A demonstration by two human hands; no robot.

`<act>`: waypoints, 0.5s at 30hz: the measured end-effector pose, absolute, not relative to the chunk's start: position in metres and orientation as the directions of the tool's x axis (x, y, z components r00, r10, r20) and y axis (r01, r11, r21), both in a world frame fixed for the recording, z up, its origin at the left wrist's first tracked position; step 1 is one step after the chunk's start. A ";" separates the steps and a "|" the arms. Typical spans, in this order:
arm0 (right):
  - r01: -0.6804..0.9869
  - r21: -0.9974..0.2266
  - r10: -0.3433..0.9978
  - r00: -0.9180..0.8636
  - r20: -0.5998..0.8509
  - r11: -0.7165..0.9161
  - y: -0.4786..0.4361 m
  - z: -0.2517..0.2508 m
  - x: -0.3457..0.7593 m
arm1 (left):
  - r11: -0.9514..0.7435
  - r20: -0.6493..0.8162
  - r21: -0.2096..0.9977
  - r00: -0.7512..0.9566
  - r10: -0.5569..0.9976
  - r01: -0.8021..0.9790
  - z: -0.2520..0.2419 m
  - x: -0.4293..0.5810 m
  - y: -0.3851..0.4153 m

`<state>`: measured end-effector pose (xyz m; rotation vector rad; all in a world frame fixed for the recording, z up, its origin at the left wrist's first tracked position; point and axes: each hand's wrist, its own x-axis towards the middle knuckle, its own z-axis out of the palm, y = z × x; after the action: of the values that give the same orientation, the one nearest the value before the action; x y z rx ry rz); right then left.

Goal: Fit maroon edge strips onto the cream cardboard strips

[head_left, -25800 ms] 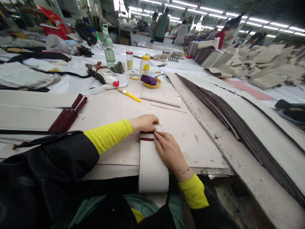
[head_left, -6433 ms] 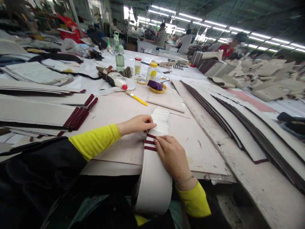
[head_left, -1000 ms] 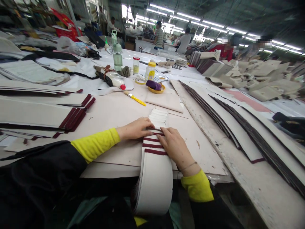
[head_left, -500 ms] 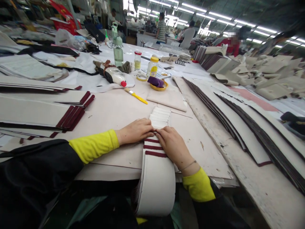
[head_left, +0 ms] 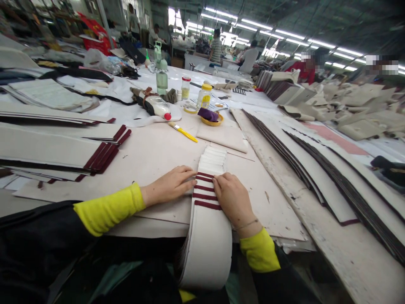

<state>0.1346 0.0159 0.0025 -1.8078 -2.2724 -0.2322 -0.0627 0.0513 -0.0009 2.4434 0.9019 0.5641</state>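
A stack of long off-white strips lies before me, fanned in steps so that several maroon folded ends show as bands. Its near part curves down over the table edge. Beyond the bands, several pale whitish ends overlap like stairs. My left hand rests at the stack's left edge, fingers stretched out with the tips by the upper maroon bands. On the opposite edge, my right hand has its fingers bent and pressed together at a maroon-ended strip. Its palm hides part of the stack's right side.
More maroon-ended strips are piled at left; dark-edged strips lie fanned at right. Farther back are a yellow brush, an orange dish with purple cloth, a yellow-lidded jar and a green bottle. People work behind.
My hands, together over the stack half a second ago, have moved apart to its two sides. Another maroon band is now folded over and uncovered. The view has shifted slightly.
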 end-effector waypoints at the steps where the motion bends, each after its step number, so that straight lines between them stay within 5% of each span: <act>1: 0.973 -0.028 0.935 -0.212 0.284 0.229 0.016 0.002 0.135 | -0.642 0.198 0.579 0.678 0.708 0.502 0.001 -0.062 0.042; 7: 0.943 -0.255 0.949 -0.141 0.281 0.215 0.033 0.002 0.141 | -0.462 -0.033 0.633 0.619 0.785 0.621 -0.003 -0.054 -0.005; 12: 0.841 -0.522 0.975 -0.024 0.221 0.139 0.054 0.015 0.149 | -0.424 -0.037 0.635 0.574 0.818 0.646 -0.011 -0.054 -0.006; 15: 0.570 -0.816 0.994 -0.013 0.108 0.096 0.053 0.025 0.158 | -0.425 -0.029 0.642 0.575 0.818 0.638 -0.011 -0.055 -0.007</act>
<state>0.1578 0.0533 0.0245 -1.5575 -1.6698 0.7623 -0.0548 -0.0065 -0.0108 2.1966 1.1564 0.3840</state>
